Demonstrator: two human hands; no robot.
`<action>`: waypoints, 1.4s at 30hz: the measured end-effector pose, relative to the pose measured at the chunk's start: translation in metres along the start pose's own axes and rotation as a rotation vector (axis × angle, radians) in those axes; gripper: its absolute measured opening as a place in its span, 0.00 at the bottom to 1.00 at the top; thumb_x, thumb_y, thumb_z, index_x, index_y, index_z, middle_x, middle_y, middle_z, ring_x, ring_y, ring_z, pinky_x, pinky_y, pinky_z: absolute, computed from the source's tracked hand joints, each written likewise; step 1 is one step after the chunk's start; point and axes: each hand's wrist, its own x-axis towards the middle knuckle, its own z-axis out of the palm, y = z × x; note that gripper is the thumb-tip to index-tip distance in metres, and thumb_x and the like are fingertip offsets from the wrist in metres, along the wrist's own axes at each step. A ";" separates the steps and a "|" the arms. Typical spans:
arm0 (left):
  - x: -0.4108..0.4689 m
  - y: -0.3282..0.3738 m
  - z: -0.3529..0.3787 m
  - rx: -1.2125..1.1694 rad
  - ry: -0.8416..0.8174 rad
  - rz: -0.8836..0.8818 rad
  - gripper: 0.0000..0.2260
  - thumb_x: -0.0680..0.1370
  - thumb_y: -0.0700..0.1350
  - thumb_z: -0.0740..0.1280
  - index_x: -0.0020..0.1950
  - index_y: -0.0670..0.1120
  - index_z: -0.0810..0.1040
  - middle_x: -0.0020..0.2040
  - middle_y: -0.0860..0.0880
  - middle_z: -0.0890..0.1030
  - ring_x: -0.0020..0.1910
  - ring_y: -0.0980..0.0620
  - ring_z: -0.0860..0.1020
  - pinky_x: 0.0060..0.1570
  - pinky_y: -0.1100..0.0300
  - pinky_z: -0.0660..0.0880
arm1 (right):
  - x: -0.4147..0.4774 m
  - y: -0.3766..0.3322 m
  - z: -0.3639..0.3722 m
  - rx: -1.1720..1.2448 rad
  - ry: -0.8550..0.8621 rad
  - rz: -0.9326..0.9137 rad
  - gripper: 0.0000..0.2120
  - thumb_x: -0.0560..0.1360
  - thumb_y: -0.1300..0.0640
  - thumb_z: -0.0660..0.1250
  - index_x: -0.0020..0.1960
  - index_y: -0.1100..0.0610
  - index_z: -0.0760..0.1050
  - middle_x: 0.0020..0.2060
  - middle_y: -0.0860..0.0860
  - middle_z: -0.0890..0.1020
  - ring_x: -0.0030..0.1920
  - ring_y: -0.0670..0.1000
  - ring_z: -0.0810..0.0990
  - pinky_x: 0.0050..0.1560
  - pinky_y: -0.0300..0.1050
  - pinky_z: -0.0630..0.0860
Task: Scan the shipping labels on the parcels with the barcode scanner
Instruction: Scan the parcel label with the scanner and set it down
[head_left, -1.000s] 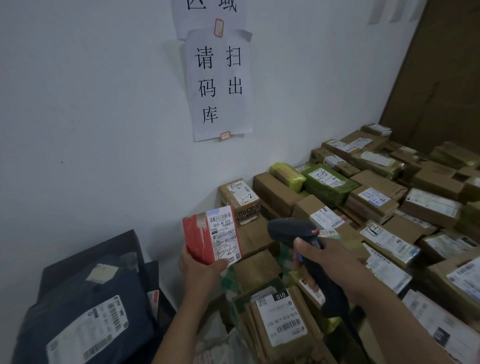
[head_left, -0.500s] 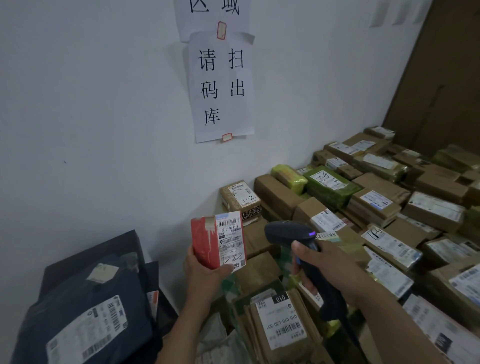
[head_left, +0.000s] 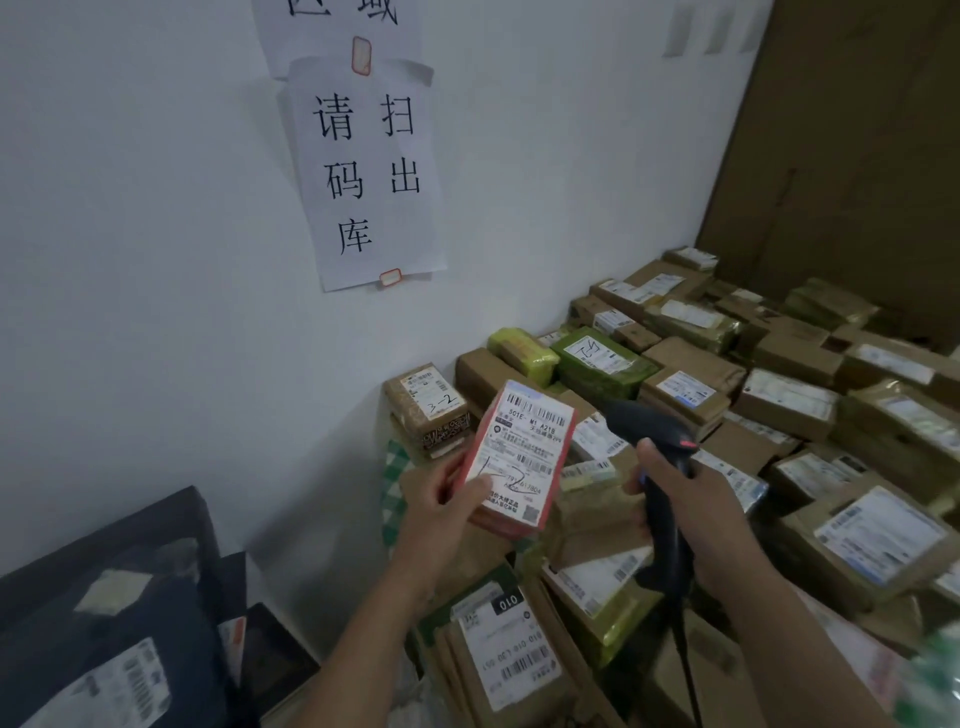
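Observation:
My left hand grips a small red parcel by its lower left corner, thumb on its white shipping label. The label faces up toward me, tilted, with barcodes and a handwritten mark. My right hand holds a black barcode scanner by its handle just right of the parcel. The scanner's head points left, close to the parcel's upper right edge. A red light shows on the scanner's head. Its cable hangs down below my right hand.
A pile of labelled brown and green parcels stretches from under my hands to the back right. Dark blue bagged parcels lie at lower left. A white wall with a paper sign rises close behind. A brown panel stands at right.
My left hand has tilted the red parcel so its label faces up and brought it right, toward the scanner. The scanner's light has gone from purple to red.

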 end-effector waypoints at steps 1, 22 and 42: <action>0.004 0.004 0.007 -0.004 -0.017 0.003 0.16 0.78 0.49 0.69 0.65 0.56 0.74 0.54 0.51 0.84 0.50 0.53 0.84 0.49 0.57 0.81 | 0.000 0.000 -0.004 0.019 0.032 0.002 0.19 0.74 0.43 0.67 0.43 0.60 0.79 0.41 0.58 0.84 0.36 0.56 0.81 0.32 0.44 0.74; 0.020 0.020 0.044 0.355 -0.122 0.148 0.09 0.83 0.50 0.58 0.60 0.51 0.75 0.47 0.61 0.76 0.43 0.65 0.76 0.36 0.77 0.71 | -0.035 -0.008 -0.004 -0.013 -0.231 -0.238 0.16 0.72 0.49 0.70 0.40 0.63 0.77 0.28 0.59 0.81 0.28 0.59 0.78 0.30 0.47 0.77; 0.068 -0.173 -0.074 0.797 -0.227 0.002 0.35 0.77 0.54 0.71 0.79 0.48 0.60 0.79 0.48 0.59 0.74 0.50 0.63 0.67 0.68 0.57 | -0.022 0.062 0.086 -0.477 -0.348 -0.016 0.16 0.75 0.47 0.71 0.34 0.56 0.75 0.25 0.53 0.81 0.27 0.51 0.79 0.36 0.47 0.79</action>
